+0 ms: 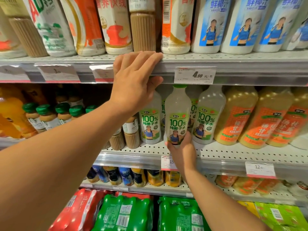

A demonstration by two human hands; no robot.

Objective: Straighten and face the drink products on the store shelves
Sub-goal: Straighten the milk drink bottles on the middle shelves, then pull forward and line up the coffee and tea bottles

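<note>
The store shelving [250,63] is filling the whole view, tier over tier of perforated grey metal with price tags clipped along the front rails. On the middle shelf [233,155] the facing step is under way in the coconut water section. The right hand [180,144] is gripping a coconut water bottle [177,114] low on its body, fingers [187,136] curling round the label's base, and the bottle is standing forward of its row near the shelf's front edge, upright or very nearly so, label toward the camera. Whether its base is resting on the shelf or lifted slightly is hard to tell. The left hand [135,77] is reaching higher, its straight fingers lying on the lip of the upper shelf while the thumb is sitting by the neck of the neighbouring coconut water bottle [150,124]; whether it is actually touching that bottle I cannot tell.

The next move probably calls for setting the held bottle down flush with its neighbours, label square to the front, without knocking the bottles beside it.

To the right, orange-labelled juice bottles [236,120] are standing in line; to the left, small green-capped coffee bottles [48,117]. Below, shrink-wrapped green soda packs [125,214] are sitting on the lowest tier.
</note>
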